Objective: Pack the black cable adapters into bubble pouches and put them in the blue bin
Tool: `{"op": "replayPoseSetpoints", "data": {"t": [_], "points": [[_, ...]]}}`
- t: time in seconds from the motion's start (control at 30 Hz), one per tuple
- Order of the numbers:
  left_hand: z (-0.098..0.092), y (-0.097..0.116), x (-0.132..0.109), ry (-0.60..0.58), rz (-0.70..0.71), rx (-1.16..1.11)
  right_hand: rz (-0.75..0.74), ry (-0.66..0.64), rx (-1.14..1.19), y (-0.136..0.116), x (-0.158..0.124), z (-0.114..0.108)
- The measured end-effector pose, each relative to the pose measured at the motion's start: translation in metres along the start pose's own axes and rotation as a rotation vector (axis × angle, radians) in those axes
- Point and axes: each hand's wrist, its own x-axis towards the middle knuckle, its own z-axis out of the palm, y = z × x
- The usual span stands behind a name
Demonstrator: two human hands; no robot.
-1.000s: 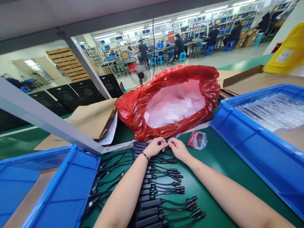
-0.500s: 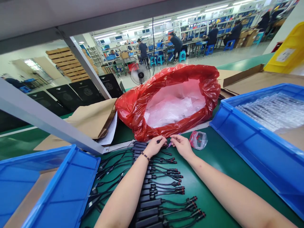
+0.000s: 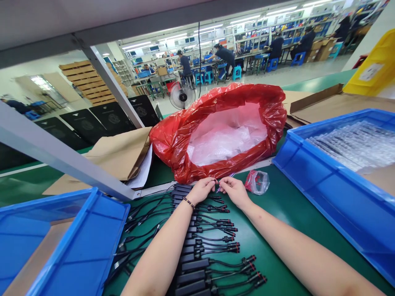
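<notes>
My left hand [image 3: 203,190], with a beaded bracelet at the wrist, is pinched round the black connector end of a cable, mostly hidden by the fingers. Close beside it, my right hand [image 3: 233,190] has its fingertips pressed together; a thin purplish sliver shows below them, too small to name. Under and in front of my left forearm lies a row of black cables with box-shaped modules [image 3: 194,276]. Many of their connector ends [image 3: 253,266] carry red rings. Right of my right hand lies a small clear bag [image 3: 261,183] with red bits inside.
A red plastic bag [image 3: 173,135] holding clear bubble bags stands behind my hands. Blue bins flank me, one at left [image 3: 89,238] and one at right [image 3: 327,185] with clear-bagged items. A grey frame post [image 3: 74,160] slants at left. People work in the background.
My right hand has shifted slightly left and down, closer to my left hand. The black connector end in my left fingers has turned and shows less.
</notes>
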Motion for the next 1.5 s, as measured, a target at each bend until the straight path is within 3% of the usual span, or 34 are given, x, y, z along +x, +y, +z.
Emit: {"op": "replayPoseSetpoints", "data": {"t": [0.57, 0.73, 0.93, 1.07, 1.33, 1.4, 1.5], "points": [[0.003, 0.0, -0.002, -0.003, -0.024, -0.012, -0.024, -0.05, -0.087, -0.003, -0.004, 0.003], [0.0, 0.001, -0.002, -0.066, -0.021, -0.016, -0.029, -0.108, -0.137, 0.001, -0.003, 0.006], [-0.001, 0.006, -0.003, -0.113, -0.019, -0.05, -0.081, -0.079, -0.193, 0.004, 0.0, 0.004], [0.0, 0.006, -0.003, -0.085, -0.031, -0.042, -0.101, 0.02, -0.206, 0.005, 0.003, -0.001], [0.002, 0.003, 0.0, 0.039, -0.046, -0.013, -0.304, 0.129, -0.432, 0.004, 0.002, -0.006], [0.002, 0.005, 0.0, 0.145, -0.041, 0.012, -0.329, 0.135, -0.448, 0.005, 0.002, -0.006], [-0.004, 0.018, -0.008, 0.396, -0.003, 0.082, -0.347, 0.142, -0.434, 0.008, 0.002, -0.007]]}}
